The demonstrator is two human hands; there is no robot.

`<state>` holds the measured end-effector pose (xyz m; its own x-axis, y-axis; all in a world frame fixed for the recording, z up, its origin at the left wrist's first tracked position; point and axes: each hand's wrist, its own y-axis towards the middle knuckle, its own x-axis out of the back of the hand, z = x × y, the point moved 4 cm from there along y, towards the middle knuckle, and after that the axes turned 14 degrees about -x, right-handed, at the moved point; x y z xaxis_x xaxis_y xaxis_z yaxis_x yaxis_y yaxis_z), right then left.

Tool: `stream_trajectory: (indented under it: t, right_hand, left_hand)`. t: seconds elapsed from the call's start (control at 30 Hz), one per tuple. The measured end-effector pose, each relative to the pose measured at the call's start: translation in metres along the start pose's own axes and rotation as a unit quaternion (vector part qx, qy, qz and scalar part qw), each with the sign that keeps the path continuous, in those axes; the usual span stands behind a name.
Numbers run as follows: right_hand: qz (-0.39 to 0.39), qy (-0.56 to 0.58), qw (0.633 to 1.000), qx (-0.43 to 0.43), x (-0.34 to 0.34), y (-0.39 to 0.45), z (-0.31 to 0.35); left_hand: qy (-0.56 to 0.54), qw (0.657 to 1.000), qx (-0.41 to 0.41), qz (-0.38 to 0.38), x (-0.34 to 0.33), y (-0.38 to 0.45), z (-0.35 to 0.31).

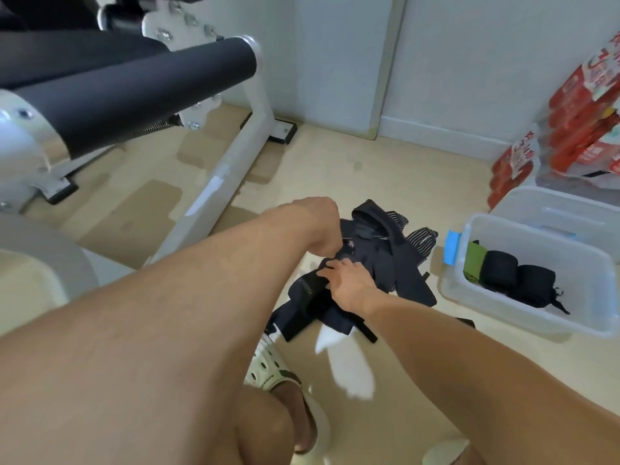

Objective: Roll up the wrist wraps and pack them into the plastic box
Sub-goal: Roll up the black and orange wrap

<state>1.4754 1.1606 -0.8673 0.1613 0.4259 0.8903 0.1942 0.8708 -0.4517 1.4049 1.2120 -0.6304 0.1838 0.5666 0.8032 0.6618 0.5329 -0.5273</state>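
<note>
A heap of dark wrist wraps lies on the floor in the middle, some black and some striped. My left hand reaches down into the heap's left side with the wrist bent; its fingers are hidden. My right hand lies on the near part of the heap, its fingers curled onto a black wrap with pale lettering. To the right stands a clear plastic box that holds a green roll and two black rolls.
A white exercise machine with black padded rollers fills the upper left; its white frame leg runs down toward the heap. The box's clear lid and red packages stand at the right wall. My slippered foot is below the heap.
</note>
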Motion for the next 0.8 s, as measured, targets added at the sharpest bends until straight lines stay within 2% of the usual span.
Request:
stream_trajectory:
  t: [0.13, 0.23, 0.37, 0.5, 0.63, 0.73, 0.8]
  right_hand:
    - [-0.058, 0.185, 0.98, -0.048, 0.02, -0.006, -0.013]
    - [-0.13, 0.361, 0.922, -0.048, 0.05, -0.015, -0.032]
    - [-0.203, 0.502, 0.839, -0.058, 0.1, -0.03, -0.043]
    - [-0.218, 0.542, 0.81, -0.055, 0.134, -0.044, -0.047]
    - [-0.214, 0.566, 0.794, -0.058, 0.149, -0.051, -0.059]
    - [-0.206, 0.546, 0.81, -0.057, 0.148, -0.059, -0.067]
    - [-0.206, 0.535, 0.817, -0.056, 0.145, -0.064, -0.071]
  left_hand:
    - [-0.019, 1.0, 0.006, -0.006, 0.003, -0.005, 0.009]
    - [-0.012, 1.0, 0.02, -0.019, 0.006, -0.01, 0.015]
    - [-0.06, 0.997, 0.027, -0.045, 0.008, -0.014, 0.02]
    - [-0.18, 0.975, 0.062, -0.116, 0.01, -0.017, 0.027]
    - [-0.332, 0.921, 0.033, -0.202, 0.019, -0.023, 0.018]
    - [-0.346, 0.9, -0.006, -0.264, 0.031, -0.03, 0.005]
    - [-0.338, 0.901, -0.026, -0.27, 0.033, -0.033, -0.006]
